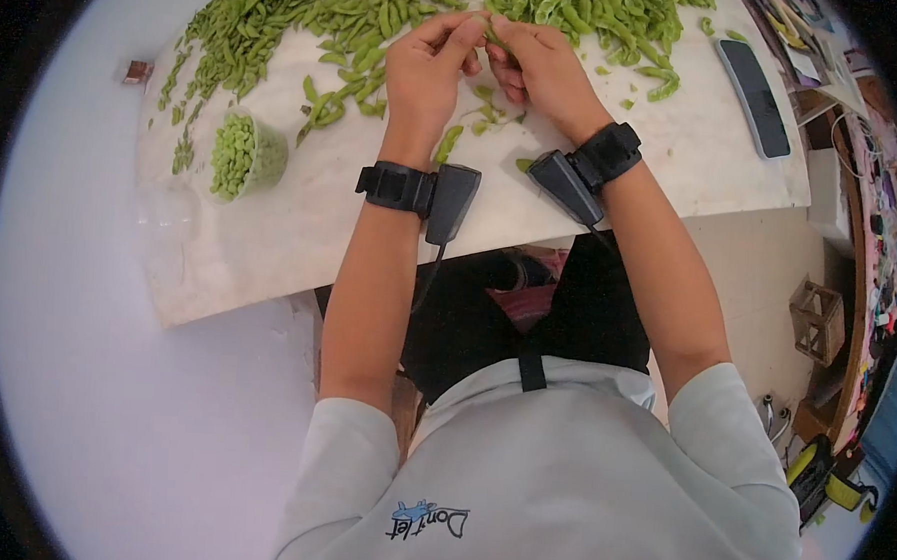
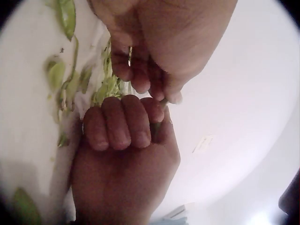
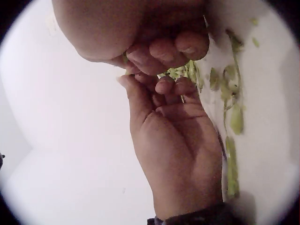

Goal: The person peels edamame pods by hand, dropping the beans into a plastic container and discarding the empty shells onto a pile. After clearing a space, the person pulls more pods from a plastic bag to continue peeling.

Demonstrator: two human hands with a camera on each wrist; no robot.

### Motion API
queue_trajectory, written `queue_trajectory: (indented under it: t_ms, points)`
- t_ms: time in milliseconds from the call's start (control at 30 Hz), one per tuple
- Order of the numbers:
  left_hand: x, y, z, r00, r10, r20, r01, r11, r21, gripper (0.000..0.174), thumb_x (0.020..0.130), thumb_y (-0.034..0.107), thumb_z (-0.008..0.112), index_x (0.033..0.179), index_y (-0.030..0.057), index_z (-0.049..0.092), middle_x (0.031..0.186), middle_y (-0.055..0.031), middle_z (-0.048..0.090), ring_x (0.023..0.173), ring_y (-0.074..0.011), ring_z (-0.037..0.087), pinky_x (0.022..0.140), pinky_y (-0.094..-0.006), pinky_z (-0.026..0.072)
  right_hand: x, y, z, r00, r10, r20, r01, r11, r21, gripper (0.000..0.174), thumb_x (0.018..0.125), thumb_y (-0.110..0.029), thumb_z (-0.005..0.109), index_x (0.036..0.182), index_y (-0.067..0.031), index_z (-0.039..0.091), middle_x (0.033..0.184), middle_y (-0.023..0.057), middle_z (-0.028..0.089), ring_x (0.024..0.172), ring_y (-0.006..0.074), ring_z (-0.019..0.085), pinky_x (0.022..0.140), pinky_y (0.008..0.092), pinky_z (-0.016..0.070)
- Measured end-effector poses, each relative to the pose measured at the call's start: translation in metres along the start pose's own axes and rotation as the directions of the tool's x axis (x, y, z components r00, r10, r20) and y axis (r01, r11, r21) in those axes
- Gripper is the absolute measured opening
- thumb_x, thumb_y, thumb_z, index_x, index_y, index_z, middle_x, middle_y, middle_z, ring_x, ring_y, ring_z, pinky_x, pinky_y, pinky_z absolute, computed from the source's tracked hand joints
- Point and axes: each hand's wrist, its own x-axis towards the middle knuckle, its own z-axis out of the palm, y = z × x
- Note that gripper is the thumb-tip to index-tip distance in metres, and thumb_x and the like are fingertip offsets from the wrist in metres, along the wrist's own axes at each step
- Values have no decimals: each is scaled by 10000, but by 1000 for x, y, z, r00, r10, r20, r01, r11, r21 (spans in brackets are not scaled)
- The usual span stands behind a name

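Above the far part of the table, my left hand (image 1: 424, 77) and right hand (image 1: 559, 83) meet at the fingertips. Between them is a small green edamame pod (image 2: 158, 125), mostly hidden by the fingers. My left thumb and forefinger pinch one end of it. The right hand grips the other end, its remaining fingers curled into the palm, as the left wrist view shows. Behind the hands spreads a big heap of edamame pods (image 1: 385, 12). Loose pods and bits of pod (image 3: 229, 93) lie on the table just beneath the hands.
On the left of the white table (image 1: 301, 219) stands a clear plastic cup (image 1: 271, 157) of shelled green beans (image 1: 232, 155). A dark phone (image 1: 755, 98) lies near the right edge. Beyond that edge, a wooden crate (image 1: 817, 321) sits on the floor.
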Motion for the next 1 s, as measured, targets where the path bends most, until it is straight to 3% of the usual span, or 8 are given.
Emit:
queue_trajectory:
  t_ms: [267, 367, 733, 933, 1000]
  points:
    - [-2, 4, 1, 1000, -7, 4, 7, 1000, 22, 240, 923, 181, 564, 1033, -16, 645, 771, -31, 633, 609, -81, 504, 571, -208, 401, -2, -2, 1, 1000, 31, -7, -31, 999, 30, 431, 952, -393, 435, 681, -61, 481, 519, -17, 420, 419, 83, 368, 400, 247, 300]
    - [-2, 9, 1, 998, -64, -8, 63, 994, -87, 247, 921, 185, 561, 1038, -14, 648, 774, -27, 630, 609, -80, 502, 571, -211, 401, 0, -4, 2, 1000, -1, -30, 2, 1000, 20, 434, 956, -395, 427, 681, -63, 481, 519, -18, 421, 419, 78, 368, 398, 244, 294]
    - [-3, 10, 3, 1000, -14, -28, 14, 1000, 8, 235, 890, 136, 591, 1065, -8, 653, 757, -18, 624, 613, -68, 500, 566, -206, 393, 2, 1, -1, 998, 20, -63, -20, 1000, -6, 444, 956, -407, 428, 679, -66, 494, 518, -20, 431, 413, 74, 374, 391, 243, 291]
    - [-4, 13, 1, 998, -20, -64, 23, 999, 38, 218, 862, 105, 609, 1043, -3, 668, 780, -36, 651, 628, -63, 522, 576, -199, 425, 2, -1, 0, 996, 20, -82, -29, 994, -108, 469, 955, -390, 430, 650, -41, 503, 517, 3, 457, 426, 99, 406, 407, 270, 318]
    - [-5, 11, 0, 996, -14, -82, 18, 999, 45, 208, 849, 94, 617, 1023, -1, 677, 786, -38, 659, 641, -62, 538, 577, -197, 439, 5, 3, 0, 997, -35, -72, 17, 972, -233, 481, 953, -381, 429, 664, -8, 522, 522, 27, 475, 447, 125, 436, 435, 297, 344]
